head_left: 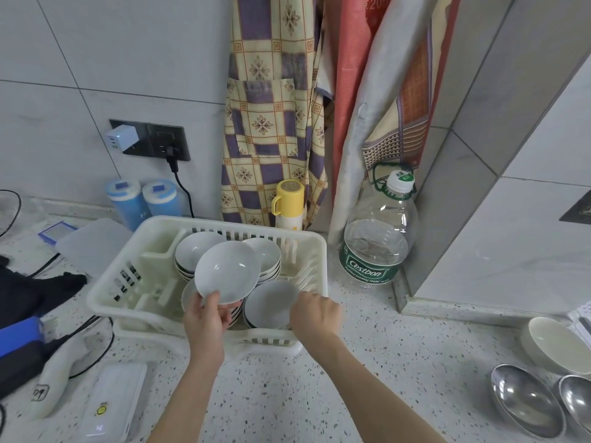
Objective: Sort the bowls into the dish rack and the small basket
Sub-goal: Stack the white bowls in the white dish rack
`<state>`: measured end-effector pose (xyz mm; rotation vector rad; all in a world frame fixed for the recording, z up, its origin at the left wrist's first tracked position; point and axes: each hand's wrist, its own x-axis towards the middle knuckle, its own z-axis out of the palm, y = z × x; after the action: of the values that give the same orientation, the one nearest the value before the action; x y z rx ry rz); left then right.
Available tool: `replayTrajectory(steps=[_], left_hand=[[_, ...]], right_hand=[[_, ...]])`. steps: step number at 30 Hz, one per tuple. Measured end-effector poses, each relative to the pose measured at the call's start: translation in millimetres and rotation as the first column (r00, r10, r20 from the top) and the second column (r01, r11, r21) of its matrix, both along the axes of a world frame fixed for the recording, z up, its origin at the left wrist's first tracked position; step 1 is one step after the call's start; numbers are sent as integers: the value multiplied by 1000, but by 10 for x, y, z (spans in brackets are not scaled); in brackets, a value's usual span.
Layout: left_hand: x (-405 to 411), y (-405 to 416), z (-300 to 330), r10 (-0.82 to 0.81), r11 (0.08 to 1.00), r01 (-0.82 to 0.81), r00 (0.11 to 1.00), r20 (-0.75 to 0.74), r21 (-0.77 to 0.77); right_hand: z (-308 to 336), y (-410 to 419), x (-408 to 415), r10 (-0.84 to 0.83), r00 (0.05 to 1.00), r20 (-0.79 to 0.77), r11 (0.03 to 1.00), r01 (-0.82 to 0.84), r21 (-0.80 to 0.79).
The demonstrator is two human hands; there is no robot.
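Bowl (227,271): white, tilted, raised over the rack (105,295), rim pinched at the near edge by my left hand (204,318), thumb on top and fingers curled beneath.
Right hand (315,311): at the near right stack (271,303), fingers curled down at its rim; whether they grip a bowl I cannot tell.
Head view, rack: four stacks of white bowls crowd the middle; the far left stack (196,251) and far right stack (265,252) sit behind the raised bowl.
Risk, slip: I judge a pinch at one edge lets a smooth, tilted bowl swing or drop onto the stacks below and chip them.
Risk, knock: lowering it carelessly could nudge a stack over; they stand close together.
Risk, right side: rack tines (305,276) stand just beside my knuckles and could snag a bowl lifted out.
Around: water bottle (375,238) right of the rack, yellow cup (287,203) behind it, cream bowl (553,343) and steel bowls (527,401) on the counter (367,372) far right.
Small basket: not identifiable here.
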<state>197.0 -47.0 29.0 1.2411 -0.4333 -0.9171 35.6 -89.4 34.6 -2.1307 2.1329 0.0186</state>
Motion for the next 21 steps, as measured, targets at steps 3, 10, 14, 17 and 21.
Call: replayTrajectory(steps=[3, 10, 14, 17, 21], left_hand=[[22, -17, -14, -28, 999, 28, 1000, 5, 21], [59, -86, -56, -118, 992, 110, 985, 123, 69], [51, -81, -15, -155, 985, 139, 972, 176, 101], [21, -55, 22, -179, 981, 160, 965, 192, 108], [25, -51, 72, -213, 972, 184, 956, 203, 149]], right_hand=[[8, -9, 19, 30, 997, -65, 999, -27, 45], [123, 0, 36, 128, 979, -155, 988, -113, 101], [88, 67, 24, 148, 982, -118, 989, -144, 38], [47, 121, -32, 126, 992, 0, 992, -126, -16], [112, -14, -123, 129, 986, 107, 979, -144, 145]])
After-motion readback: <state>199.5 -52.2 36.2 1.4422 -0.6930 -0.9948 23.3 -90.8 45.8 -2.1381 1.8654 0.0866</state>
